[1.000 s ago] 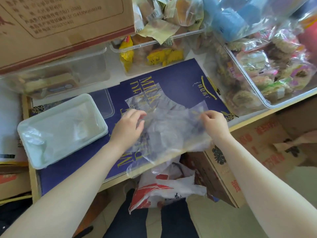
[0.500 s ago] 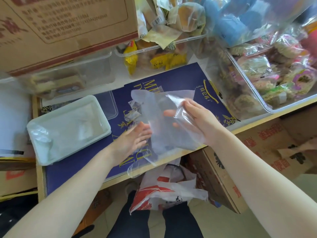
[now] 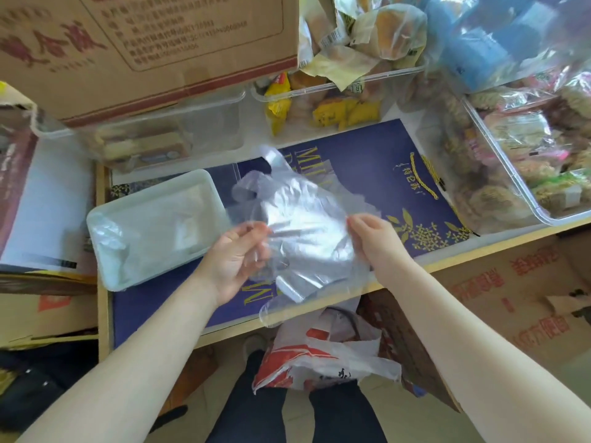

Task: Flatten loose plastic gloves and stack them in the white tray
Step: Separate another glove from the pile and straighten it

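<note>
Far left, the white tray (image 3: 105,225) is sitting on the blue printed board (image 3: 367,158), and some flattened clear plastic is already lying inside it. Just right of the tray, the left hand (image 3: 235,260) is turning palm-up, fingers curled, thumb and fingertips pinching the near-left edge of the plastic glove (image 3: 297,219). The glove is hanging in the air between both hands, above the board and right beside the tray's right rim, its finger end crumpling upward and away. On the other side the right hand (image 3: 372,238) is pinching the glove's right edge between thumb and forefinger — the other fingers are tucked under, so how they lie I cannot tell.

More loose clear plastic (image 3: 287,302) is drooping over the shelf's front edge below the hands, just above a red-and-white bag (image 3: 319,356). That looks like the risk here — a brush of the wrist could be sending it off the edge. The film is also light and clingy, so it may be folding on itself or sticking to the fingers on release, landing creased rather than flat on the stack.
</note>
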The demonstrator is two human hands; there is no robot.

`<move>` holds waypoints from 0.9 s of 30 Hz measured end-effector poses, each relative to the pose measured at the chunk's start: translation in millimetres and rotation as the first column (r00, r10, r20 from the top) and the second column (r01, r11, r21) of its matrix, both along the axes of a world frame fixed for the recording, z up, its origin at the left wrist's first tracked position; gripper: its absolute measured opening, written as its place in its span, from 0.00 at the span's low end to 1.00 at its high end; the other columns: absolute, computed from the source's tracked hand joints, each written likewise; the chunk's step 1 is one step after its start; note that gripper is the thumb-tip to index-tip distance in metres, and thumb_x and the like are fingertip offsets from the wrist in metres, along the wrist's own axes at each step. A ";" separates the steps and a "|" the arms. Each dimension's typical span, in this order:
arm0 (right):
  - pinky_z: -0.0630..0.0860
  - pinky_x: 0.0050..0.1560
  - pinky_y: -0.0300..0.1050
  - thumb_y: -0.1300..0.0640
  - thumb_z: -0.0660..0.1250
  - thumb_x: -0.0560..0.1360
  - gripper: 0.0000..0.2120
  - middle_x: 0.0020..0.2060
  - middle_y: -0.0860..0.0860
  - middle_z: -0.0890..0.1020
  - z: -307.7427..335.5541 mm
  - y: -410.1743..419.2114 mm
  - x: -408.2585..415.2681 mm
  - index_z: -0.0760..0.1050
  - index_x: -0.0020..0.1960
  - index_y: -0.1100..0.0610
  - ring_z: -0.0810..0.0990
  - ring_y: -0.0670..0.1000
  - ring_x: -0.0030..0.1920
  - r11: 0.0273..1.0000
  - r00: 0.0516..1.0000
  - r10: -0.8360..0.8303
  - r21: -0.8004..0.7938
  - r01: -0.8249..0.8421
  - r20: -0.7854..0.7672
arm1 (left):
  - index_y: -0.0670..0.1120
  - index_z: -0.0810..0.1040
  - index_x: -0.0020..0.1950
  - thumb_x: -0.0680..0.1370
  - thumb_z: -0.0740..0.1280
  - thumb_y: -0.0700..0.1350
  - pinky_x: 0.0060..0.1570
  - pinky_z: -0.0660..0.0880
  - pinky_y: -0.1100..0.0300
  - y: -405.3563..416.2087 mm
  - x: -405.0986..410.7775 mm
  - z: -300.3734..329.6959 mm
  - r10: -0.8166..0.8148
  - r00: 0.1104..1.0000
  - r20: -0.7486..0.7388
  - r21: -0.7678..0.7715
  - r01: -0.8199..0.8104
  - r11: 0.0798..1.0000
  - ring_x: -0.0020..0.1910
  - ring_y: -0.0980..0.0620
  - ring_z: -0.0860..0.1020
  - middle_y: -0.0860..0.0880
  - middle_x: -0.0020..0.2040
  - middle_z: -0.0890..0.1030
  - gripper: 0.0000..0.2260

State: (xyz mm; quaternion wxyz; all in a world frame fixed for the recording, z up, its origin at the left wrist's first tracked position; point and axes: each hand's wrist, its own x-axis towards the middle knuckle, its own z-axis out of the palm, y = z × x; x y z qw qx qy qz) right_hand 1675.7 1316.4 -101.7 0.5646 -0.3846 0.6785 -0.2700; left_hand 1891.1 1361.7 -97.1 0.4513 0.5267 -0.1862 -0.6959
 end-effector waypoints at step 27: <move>0.77 0.39 0.49 0.33 0.52 0.75 0.33 0.27 0.53 0.80 -22.9 56.4 -36.9 0.75 0.30 0.60 0.79 0.55 0.30 0.925 0.709 0.372 0.306 -0.226 -0.599 | 0.50 0.50 0.77 0.71 0.36 0.61 0.72 0.44 0.52 13.6 -49.6 -67.8 -0.145 -0.386 0.911 0.405 0.774 0.486 0.76 0.45 0.48 0.47 0.78 0.47 0.35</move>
